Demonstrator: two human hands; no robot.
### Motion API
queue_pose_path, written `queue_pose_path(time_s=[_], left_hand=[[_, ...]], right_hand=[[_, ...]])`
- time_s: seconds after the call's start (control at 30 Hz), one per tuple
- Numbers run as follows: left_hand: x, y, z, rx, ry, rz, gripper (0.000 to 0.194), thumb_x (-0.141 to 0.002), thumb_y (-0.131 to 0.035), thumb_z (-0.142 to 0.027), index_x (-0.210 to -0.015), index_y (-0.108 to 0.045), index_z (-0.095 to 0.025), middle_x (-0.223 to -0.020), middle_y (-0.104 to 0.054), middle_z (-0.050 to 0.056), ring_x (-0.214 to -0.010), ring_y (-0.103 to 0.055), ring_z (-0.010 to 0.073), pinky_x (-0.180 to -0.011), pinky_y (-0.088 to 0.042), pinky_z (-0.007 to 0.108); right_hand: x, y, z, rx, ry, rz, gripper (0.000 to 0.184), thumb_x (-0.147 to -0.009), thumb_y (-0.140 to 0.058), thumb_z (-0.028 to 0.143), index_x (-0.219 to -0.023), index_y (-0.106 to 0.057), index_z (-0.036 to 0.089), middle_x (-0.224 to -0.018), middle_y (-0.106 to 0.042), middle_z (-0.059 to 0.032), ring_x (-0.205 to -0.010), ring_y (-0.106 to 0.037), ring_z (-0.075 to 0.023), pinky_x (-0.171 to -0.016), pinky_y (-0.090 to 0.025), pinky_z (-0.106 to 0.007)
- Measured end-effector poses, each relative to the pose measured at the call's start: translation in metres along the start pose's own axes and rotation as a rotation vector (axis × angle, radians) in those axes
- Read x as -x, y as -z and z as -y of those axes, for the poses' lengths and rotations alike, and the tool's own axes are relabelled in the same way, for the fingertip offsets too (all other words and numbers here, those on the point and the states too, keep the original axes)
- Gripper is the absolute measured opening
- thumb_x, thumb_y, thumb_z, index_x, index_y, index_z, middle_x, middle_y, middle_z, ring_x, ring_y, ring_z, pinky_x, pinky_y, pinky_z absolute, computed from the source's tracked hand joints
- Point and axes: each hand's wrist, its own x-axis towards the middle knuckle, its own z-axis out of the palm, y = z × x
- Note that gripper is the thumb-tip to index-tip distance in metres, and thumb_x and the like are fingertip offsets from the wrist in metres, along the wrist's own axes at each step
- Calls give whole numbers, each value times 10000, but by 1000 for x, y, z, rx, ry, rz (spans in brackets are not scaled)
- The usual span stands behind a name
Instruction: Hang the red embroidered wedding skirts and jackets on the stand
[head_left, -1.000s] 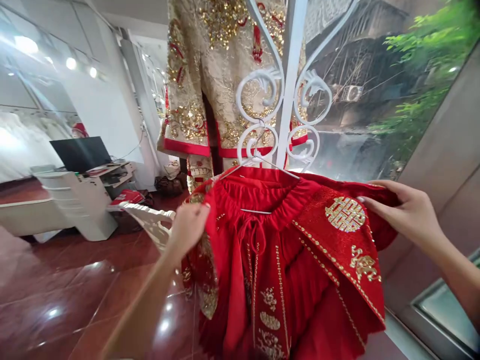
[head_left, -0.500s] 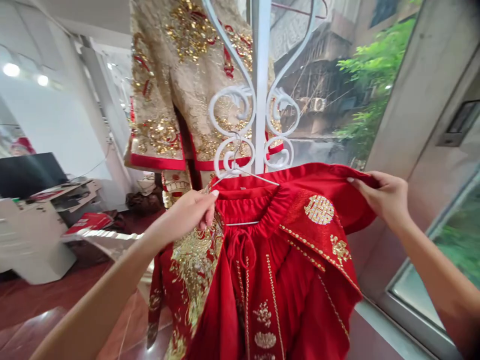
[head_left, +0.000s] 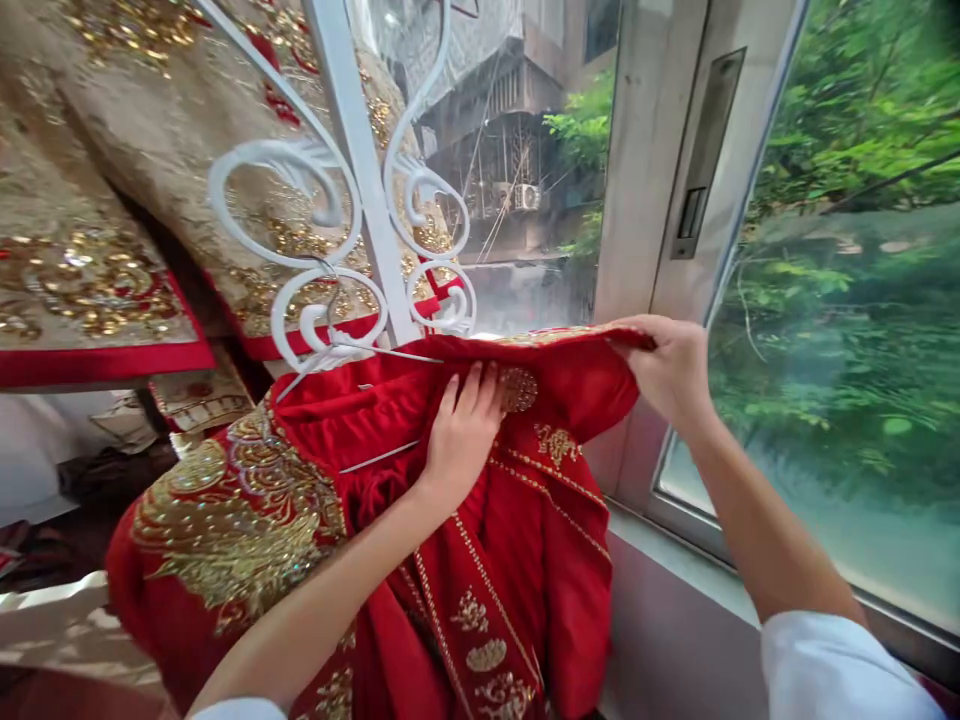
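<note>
A red jacket [head_left: 577, 520] with gold embroidery hangs over a gathered red skirt [head_left: 375, 490] on a thin white hanger [head_left: 390, 352]. My left hand [head_left: 465, 430] lies across the jacket's upper front, beside a round sparkling emblem [head_left: 517, 389]. Its fingers are stretched out on the cloth. To the right, my right hand [head_left: 667, 370] pinches the jacket's upper edge and holds it out towards the window. The right thumb is partly hidden by fabric. Dense gold beadwork [head_left: 247, 520] covers the jacket's left shoulder.
A white scrolled metal stand [head_left: 360, 170] holds the hanger's hook. Behind it hangs a cream-and-gold garment [head_left: 97, 200] with red trim. The window frame [head_left: 652, 200] rises close on the right, above a sill [head_left: 682, 560].
My left hand has left the jacket's left shoulder and moved right onto its upper front. My right hand still grips the jacket's edge. The view has turned right and come closer.
</note>
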Motion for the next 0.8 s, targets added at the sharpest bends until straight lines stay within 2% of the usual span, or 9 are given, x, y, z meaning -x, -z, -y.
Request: queue_pose_path(time_s=[0.13,0.17,0.2,0.3,0.4,0.53,0.67,0.73,0.8], left_hand=[[34,0,8,374,83,115,241,-752,-550,-194,-928,-713,-170,-941,-708,118,-1034,-605,311,-1018,-382,513],[48,4,7,471,74,149,227,-707,-574,-195,-883,-718,-192,-864,-714,98,-971,-628,307,-998,-405,511],[64,10,5,532,64,177,250,-672,-587,-194,-885,-716,-210,-836,-713,81,-931,-639,299,-976,-431,501],[102,28,-10,725,194,209,398,-631,-633,-236,-1023,-677,-191,-909,-706,91,-912,-648,284,-897,-502,446],[108,33,-34,1032,629,147,450,-591,-715,-365,-971,-670,-128,-891,-701,122,-846,-661,280,-777,-552,383],[84,17,-58,1002,1146,-24,312,-661,-687,-434,-712,-673,-127,-714,-693,92,-715,-661,243,-719,-548,353],[74,9,-69,1126,1392,-327,404,-583,-766,-389,-890,-688,-138,-844,-709,75,-902,-653,254,-881,-504,386],[73,17,-76,1158,1496,-477,445,-518,-806,-349,-899,-686,-152,-827,-712,57,-867,-662,253,-878,-510,406],[71,30,-86,1073,1534,-602,406,-506,-808,-328,-857,-689,-162,-777,-712,37,-810,-671,244,-860,-523,414]], right_hand=[[86,-19,53,264,537,-167,269,-767,-460,56,-886,-686,139,-647,-630,-55,-631,-578,-149,-555,-469,-247],[110,-29,61,275,618,-97,255,-787,-461,65,-904,-682,114,-676,-646,-76,-662,-588,-164,-586,-490,-265],[131,-40,66,294,647,-4,243,-803,-464,74,-919,-677,82,-730,-663,-105,-706,-600,-184,-610,-505,-285],[170,-69,76,246,554,12,285,-833,-418,53,-991,-652,14,-852,-675,-160,-827,-607,-224,-692,-524,-320],[174,-74,74,99,396,27,333,-857,-400,47,-1122,-598,16,-890,-675,-142,-915,-596,-212,-788,-522,-308],[162,-45,26,-216,295,173,460,-901,-461,400,-1296,-493,166,-1118,-638,-106,-1153,-516,-240,-1017,-405,-428],[140,-41,-63,-620,-75,154,577,-912,-289,551,-1435,-274,307,-1442,-385,-66,-1347,-328,-243,-1085,-303,-495],[131,-58,-92,-788,-129,368,702,-856,-420,585,-1461,-195,312,-1501,-283,-56,-1377,-270,-238,-1087,-318,-457],[129,-72,-100,-923,-16,651,764,-801,-538,570,-1450,-252,285,-1478,-328,-66,-1351,-324,-232,-1082,-339,-418]])
